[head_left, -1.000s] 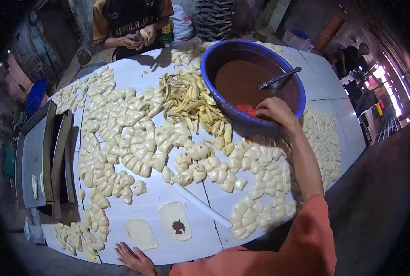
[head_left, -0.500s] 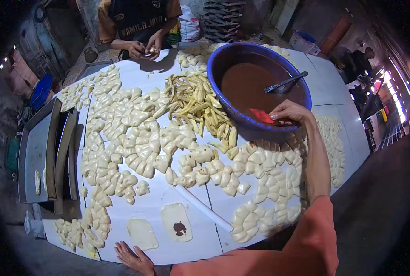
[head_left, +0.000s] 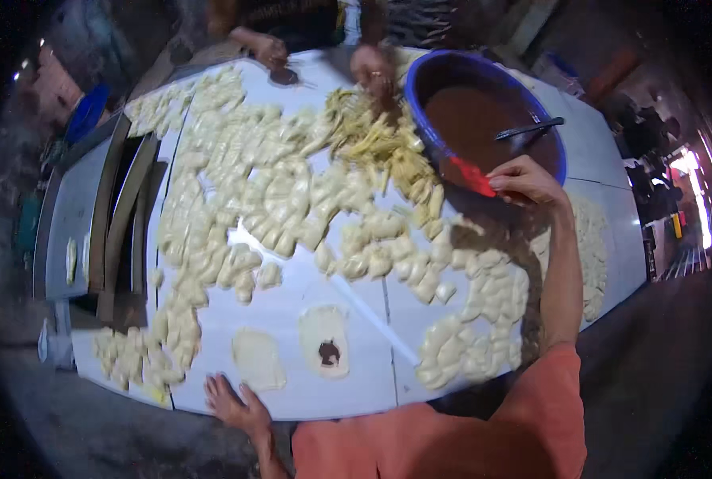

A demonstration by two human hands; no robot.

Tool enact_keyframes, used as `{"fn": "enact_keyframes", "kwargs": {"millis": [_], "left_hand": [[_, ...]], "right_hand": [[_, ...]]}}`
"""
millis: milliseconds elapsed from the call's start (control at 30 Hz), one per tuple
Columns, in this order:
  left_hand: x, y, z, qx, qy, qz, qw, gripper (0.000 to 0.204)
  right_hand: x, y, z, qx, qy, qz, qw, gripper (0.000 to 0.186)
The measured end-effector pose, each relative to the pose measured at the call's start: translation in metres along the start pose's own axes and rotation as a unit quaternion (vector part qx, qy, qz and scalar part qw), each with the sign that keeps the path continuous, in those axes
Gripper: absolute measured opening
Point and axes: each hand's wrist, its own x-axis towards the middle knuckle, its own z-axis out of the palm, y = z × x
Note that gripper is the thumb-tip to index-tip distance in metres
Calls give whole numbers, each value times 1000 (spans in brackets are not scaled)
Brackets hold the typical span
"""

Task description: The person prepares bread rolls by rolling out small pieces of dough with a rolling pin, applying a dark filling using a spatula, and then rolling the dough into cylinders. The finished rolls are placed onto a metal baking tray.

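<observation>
My right hand (head_left: pixel 525 182) pinches a flat red plastic scraper (head_left: pixel 472 176) over the near rim of a blue basin (head_left: pixel 428 132). Brown chocolate-like filling (head_left: pixel 476 120) sits in the basin, and a dark-handled utensil (head_left: pixel 529 128) leans in it. Fingers spread, my left hand (head_left: pixel 238 403) rests on the table's near edge, holding nothing. Beyond it lies a bare flattened dough sheet (head_left: pixel 259 359). A second dough sheet (head_left: pixel 324 323), to its right, bears a dark brown dab of filling (head_left: pixel 329 354). Beside that sheet a white rolling pin (head_left: pixel 374 319) lies slanted.
Many pale dough pieces (head_left: pixel 276 199) cover the white table (head_left: pixel 292 403). Yellowish strips (head_left: pixel 412 172), like cut banana, are heaped left of the basin. Across the table, another person's hand (head_left: pixel 374 70) is over the heap. Metal trays (head_left: pixel 77 215) stand at the left.
My right hand has lifted the scraper from inside the basin to its near rim. The other person's hands have parted, one reaching to the yellow strips. The whole view has shifted.
</observation>
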Motion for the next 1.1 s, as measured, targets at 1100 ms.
{"fn": "enact_keyframes", "kwargs": {"millis": [1100], "left_hand": [[0, -7, 5, -114, 17, 64, 991, 54]], "right_hand": [[-125, -50, 418, -344, 9, -348, 872, 25]]}}
